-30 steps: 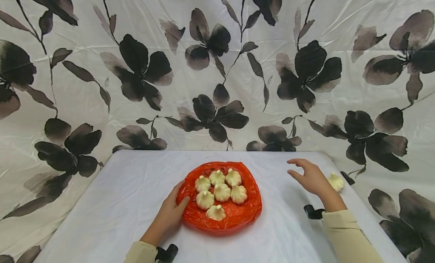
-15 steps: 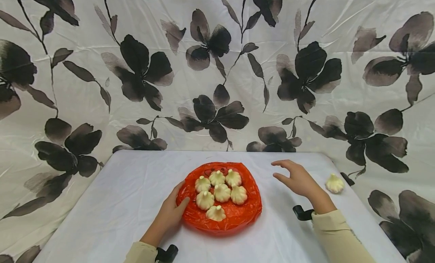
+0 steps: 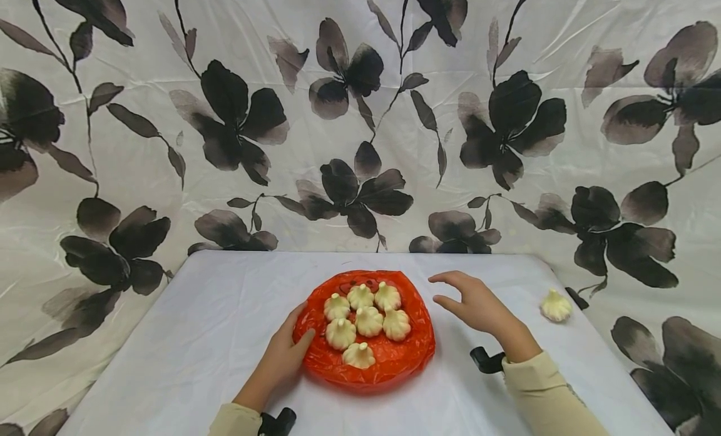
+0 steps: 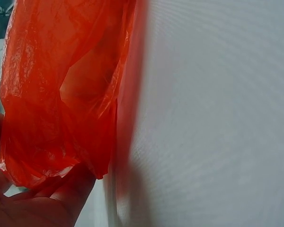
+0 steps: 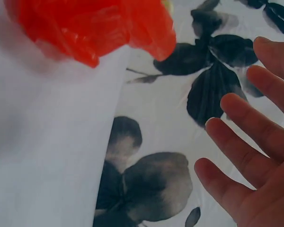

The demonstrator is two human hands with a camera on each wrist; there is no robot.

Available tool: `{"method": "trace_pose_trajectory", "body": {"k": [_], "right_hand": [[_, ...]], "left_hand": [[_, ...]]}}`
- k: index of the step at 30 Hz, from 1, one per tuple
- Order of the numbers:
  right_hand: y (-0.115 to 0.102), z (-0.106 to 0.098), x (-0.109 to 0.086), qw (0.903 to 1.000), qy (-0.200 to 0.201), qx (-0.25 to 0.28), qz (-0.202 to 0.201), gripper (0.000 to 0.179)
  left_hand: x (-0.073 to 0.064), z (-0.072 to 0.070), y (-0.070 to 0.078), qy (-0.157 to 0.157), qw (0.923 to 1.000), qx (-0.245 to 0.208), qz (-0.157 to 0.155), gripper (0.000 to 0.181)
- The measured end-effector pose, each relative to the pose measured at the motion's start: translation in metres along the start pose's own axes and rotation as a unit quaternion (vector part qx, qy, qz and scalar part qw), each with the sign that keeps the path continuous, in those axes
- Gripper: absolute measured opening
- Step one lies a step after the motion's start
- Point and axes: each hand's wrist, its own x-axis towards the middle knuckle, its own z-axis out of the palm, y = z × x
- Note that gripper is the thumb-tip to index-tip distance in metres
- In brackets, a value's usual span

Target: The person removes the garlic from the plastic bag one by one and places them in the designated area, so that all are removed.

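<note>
A round, flattened red plastic bag (image 3: 388, 367) lies in the middle of the white table in the head view, with several pale garlic bulbs (image 3: 368, 321) on it, stems up. My left hand (image 3: 284, 354) grips the bag's left edge, thumb on top and fingers under it; the left wrist view shows the thin red film (image 4: 42, 109) between thumb and fingers. To the right of the bag hovers my right hand (image 3: 475, 304), fingers spread and holding nothing. Its separated fingers (image 5: 246, 118) show in the right wrist view, apart from the bag.
One more garlic bulb (image 3: 555, 306) sits alone near the table's right edge, beyond my right forearm. The white-covered table (image 3: 186, 336) ends at the back against a hanging cloth (image 3: 428, 148) printed with dark flowers.
My right hand has moved left, away from the lone garlic bulb and toward the red bag. The left hand and the bag have stayed in place.
</note>
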Motion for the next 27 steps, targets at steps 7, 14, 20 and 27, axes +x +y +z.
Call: {"method": "trace_pose_trajectory", "body": {"k": [7, 14, 20, 27], "right_hand": [[-0.013, 0.007, 0.005, 0.9997, -0.004, 0.006, -0.023, 0.039], [-0.02, 0.02, 0.007, 0.9993, -0.013, 0.022, -0.028, 0.039], [-0.026, 0.029, 0.012, 0.9982, -0.02, 0.035, -0.044, 0.038], [-0.031, 0.038, 0.014, 0.9976, -0.02, 0.039, -0.054, 0.037]], "left_hand": [[0.003, -0.001, 0.0, 0.006, 1.0, 0.002, 0.004, 0.062], [-0.001, -0.001, -0.001, 0.002, 1.0, 0.0, 0.0, 0.062], [-0.001, -0.001, -0.001, 0.002, 1.0, -0.001, -0.006, 0.062], [-0.002, 0.0, 0.001, 0.001, 1.0, 0.001, -0.002, 0.063]]}}
